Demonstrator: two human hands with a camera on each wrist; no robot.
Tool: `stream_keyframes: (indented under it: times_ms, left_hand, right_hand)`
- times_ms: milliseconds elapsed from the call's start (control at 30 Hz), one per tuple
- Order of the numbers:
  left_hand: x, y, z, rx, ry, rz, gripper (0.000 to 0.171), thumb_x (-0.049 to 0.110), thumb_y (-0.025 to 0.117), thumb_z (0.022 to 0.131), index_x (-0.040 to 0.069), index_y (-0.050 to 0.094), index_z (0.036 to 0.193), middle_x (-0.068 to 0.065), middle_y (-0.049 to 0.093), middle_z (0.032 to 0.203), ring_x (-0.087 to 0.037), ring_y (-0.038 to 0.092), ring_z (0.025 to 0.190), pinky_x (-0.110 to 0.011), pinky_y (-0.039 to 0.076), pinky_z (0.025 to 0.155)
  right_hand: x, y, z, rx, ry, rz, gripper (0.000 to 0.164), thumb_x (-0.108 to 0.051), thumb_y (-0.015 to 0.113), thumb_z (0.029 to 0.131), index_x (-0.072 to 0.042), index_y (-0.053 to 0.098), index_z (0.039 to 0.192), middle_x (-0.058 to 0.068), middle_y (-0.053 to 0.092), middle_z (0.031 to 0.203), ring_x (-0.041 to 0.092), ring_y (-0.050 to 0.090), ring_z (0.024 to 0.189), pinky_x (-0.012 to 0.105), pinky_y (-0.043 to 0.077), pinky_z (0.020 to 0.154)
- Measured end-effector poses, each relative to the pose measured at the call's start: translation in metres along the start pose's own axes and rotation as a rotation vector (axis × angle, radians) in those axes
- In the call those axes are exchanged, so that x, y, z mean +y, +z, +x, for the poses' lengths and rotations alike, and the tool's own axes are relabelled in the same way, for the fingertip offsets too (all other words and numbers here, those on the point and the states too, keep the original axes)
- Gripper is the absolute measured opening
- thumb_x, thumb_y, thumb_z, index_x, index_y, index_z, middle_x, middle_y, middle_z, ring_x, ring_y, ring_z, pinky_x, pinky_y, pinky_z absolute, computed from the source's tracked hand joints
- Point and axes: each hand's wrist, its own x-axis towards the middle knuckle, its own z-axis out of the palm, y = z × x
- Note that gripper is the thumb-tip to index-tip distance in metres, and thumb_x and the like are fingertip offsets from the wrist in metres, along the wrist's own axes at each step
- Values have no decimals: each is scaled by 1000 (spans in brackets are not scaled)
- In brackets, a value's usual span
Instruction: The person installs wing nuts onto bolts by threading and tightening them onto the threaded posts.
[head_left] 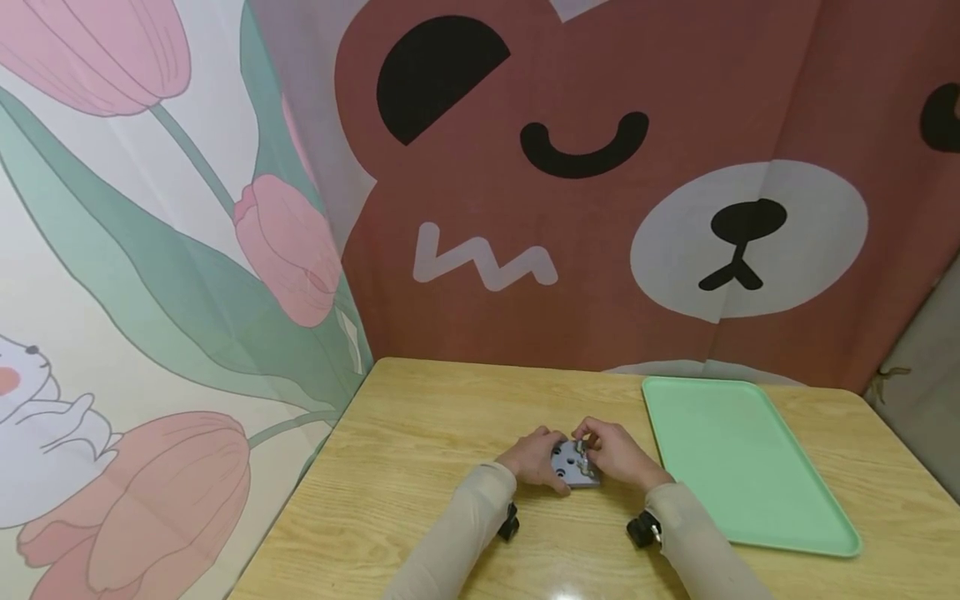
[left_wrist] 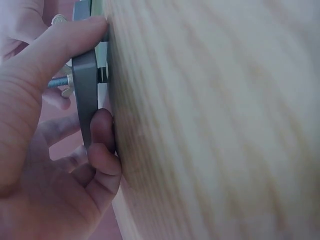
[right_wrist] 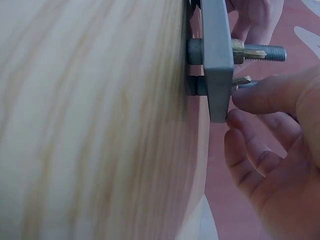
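Note:
A grey plate (head_left: 572,478) with several holes stands slightly off the table on bolt heads, seen edge-on in both wrist views. Its left side is gripped by my left hand (head_left: 534,458), thumb at the near edge and fingers at the far one. Two bolts (right_wrist: 275,53) stick up through the plate's right part, each carrying a wing nut (right_wrist: 245,52). With thumb and fingertips my right hand (head_left: 617,452) pinches the farther wing nut (right_wrist: 242,80), partly hidden by the thumb. The nearer wing nut (left_wrist: 68,82) is untouched.
A light green tray (head_left: 750,467) lies on the wooden table (head_left: 420,442) to the right of my hands. Behind the table hangs a curtain (head_left: 585,317) with a bear print. Small black wrist devices (head_left: 643,530) sit under the sleeves.

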Motion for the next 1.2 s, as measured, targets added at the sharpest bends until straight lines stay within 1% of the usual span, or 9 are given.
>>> stream_keyframes:
  times_ms: [167,400,500,667,733,867,933,1033,1200]
  left_hand:
    - [-2,2,0,-1,3,5,81,44,86,63,24,50,132,5,48,110,-9,47,82,-25,41,69]
    - [-3,7,-2,-8,8,-18,78,44,86,63,23,52,130,6,47,105,-8,46,78,-24,41,67]
    - [-4,10,-2,-9,13,-18,79,44,86,63,23,51,130,6,47,105,-8,47,78,-24,41,68]
    - [-6,12,-3,-4,11,-16,78,43,86,64,24,51,131,6,47,106,-9,46,78,-25,41,68]
    - [-6,12,-4,-6,7,-14,78,43,86,64,24,51,131,6,47,106,-9,46,78,-25,41,68]
    - [-2,9,-5,-16,9,6,80,45,85,64,23,50,133,5,47,107,-9,46,78,-25,41,68]
    - [0,6,-5,-6,16,26,81,46,85,64,23,49,133,5,48,109,-9,47,78,-25,41,68]
    - [1,2,-3,10,24,42,80,47,84,65,23,49,133,5,48,110,-9,47,79,-25,42,68]
    - [1,-2,0,0,26,30,80,48,84,65,24,49,133,5,47,110,-9,47,79,-25,42,67]
  right_hand:
    - [-1,2,1,-5,16,6,26,8,64,81,-14,58,94,1,63,89,14,57,79,36,47,68]
    - [-1,7,-1,-14,57,-2,26,7,64,81,-14,57,93,-1,61,87,13,55,78,35,46,68]
    - [0,8,-2,-14,58,4,25,7,64,81,-15,58,93,-2,61,86,13,54,76,34,45,67]
    - [5,10,-4,-21,27,20,23,4,64,82,-15,58,95,-1,61,86,13,55,76,34,45,67]
    - [6,9,-6,-29,14,25,22,3,64,83,-14,59,96,-1,61,88,13,56,78,33,45,67]
    - [5,6,-6,-52,17,39,19,-2,64,86,-15,58,98,-1,61,90,14,57,80,33,46,67]
    - [3,4,-5,-51,24,52,17,-3,65,87,-15,58,98,-1,61,90,14,57,80,33,46,67]
    - [0,0,-2,-38,11,61,17,-4,66,87,-14,58,98,0,61,88,15,56,79,34,46,66]
    - [-3,-6,1,-50,-9,57,16,-3,66,87,-12,57,97,1,61,87,15,56,77,32,46,64]
